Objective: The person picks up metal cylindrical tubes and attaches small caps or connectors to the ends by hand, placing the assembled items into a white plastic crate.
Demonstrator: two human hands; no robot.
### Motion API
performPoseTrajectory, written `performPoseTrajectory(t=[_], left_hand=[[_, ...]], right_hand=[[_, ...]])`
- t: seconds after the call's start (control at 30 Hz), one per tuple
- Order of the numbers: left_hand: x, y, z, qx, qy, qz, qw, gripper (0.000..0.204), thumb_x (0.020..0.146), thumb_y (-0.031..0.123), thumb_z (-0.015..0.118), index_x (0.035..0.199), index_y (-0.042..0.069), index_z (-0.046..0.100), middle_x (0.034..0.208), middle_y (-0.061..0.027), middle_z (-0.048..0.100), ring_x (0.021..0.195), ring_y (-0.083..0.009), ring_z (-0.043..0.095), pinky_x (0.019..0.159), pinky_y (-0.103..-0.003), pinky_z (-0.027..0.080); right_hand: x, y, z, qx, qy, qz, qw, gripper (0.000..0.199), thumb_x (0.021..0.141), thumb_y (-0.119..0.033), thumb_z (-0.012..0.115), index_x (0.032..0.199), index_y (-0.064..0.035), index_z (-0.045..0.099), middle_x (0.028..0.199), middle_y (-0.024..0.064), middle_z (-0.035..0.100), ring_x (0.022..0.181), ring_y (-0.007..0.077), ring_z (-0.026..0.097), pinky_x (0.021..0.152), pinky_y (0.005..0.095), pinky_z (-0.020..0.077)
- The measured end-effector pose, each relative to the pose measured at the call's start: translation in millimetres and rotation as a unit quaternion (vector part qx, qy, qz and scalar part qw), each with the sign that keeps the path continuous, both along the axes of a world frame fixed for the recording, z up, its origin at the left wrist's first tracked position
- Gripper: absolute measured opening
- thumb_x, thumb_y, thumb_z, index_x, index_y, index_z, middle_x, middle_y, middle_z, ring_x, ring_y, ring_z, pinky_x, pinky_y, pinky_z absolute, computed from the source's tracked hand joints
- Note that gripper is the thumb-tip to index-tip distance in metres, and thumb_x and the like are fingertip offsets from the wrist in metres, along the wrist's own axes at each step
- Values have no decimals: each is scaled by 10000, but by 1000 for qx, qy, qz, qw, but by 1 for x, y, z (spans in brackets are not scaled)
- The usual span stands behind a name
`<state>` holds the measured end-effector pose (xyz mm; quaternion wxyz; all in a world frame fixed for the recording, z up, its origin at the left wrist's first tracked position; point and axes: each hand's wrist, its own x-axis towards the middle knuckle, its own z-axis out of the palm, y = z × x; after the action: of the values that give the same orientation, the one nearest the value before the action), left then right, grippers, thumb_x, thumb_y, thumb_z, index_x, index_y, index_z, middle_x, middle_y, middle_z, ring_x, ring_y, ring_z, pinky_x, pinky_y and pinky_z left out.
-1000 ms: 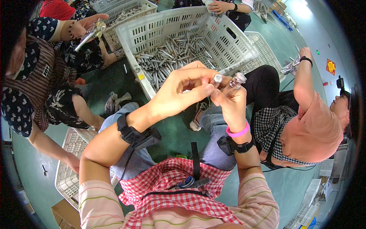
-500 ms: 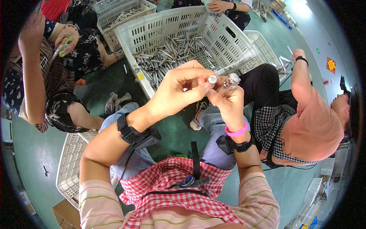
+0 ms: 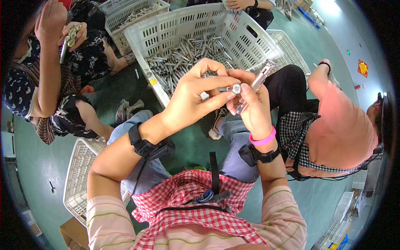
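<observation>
Fingers of the left hand pinch a bolt near its head and those of the right hand curl around a shiny rod, both just this side of the white crate, each probably stiff, slippery and best gripped mid-length.

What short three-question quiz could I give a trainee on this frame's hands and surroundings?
1. Multiple choice: The wearer's apron is (A) plain black, (B) green striped, (C) red-and-white checked.
2. True or false: Many loose metal pieces lie in the large white crate beyond the hands.
3. Fill in: The left hand pinches a silver-headed piece, while the long shiny piece is in the ___ hand.

Key: 1. C. 2. True. 3. Right hand.
</observation>
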<state>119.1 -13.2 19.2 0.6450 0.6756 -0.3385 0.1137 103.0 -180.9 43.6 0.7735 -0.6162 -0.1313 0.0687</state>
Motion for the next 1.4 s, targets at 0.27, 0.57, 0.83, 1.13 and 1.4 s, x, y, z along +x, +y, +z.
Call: performPoseTrajectory(t=[0.27, 0.57, 0.83, 1.13, 1.4], left_hand=[[-1, -3, -6, -53, 28, -59, 996, 229, 815, 8, 552, 1039, -28, 578, 1064, -118, 487, 711, -127, 589, 636, -235, 488], [0, 0, -5, 2, -46, -33, 998, 247, 800, 36, 572, 1043, -10, 586, 1076, -114, 498, 733, -127, 589, 705, -256, 480], [-1, -1, -8, 7, -41, -33, 999, 260, 809, 36, 560, 1065, -9, 579, 1084, -114, 487, 738, -138, 591, 692, -254, 486], [1, 0, -5, 63, -112, -12, 992, 303, 791, 86, 585, 1082, 2, 576, 1089, -118, 484, 792, -143, 565, 715, -269, 465], [0, 0, -8, 9, -33, -24, 999, 301, 772, 106, 593, 1054, 0, 584, 1063, -107, 499, 783, -139, 561, 712, -261, 464]], right_hand=[[1, -7, -3, 59, 10, 91, 994, 384, 866, -160, 501, 1174, 61, 438, 851, 96, 584, 714, 154, 571, 591, 256, 463], [-6, -2, 1, 5, -4, 42, 999, 414, 849, -145, 523, 1202, 51, 428, 928, 73, 579, 770, 122, 558, 703, 258, 459], [-7, -4, 0, -14, 5, 44, 999, 405, 842, -150, 534, 1187, 43, 444, 880, 55, 575, 754, 107, 547, 686, 233, 444], [-8, -8, -6, -34, 6, 12, 999, 395, 835, -153, 547, 1176, 24, 458, 850, 27, 567, 707, 74, 520, 642, 207, 423], [-6, -4, -4, -79, -13, 1, 997, 401, 827, -143, 554, 1172, 37, 458, 914, 39, 581, 743, 67, 541, 664, 201, 445]])
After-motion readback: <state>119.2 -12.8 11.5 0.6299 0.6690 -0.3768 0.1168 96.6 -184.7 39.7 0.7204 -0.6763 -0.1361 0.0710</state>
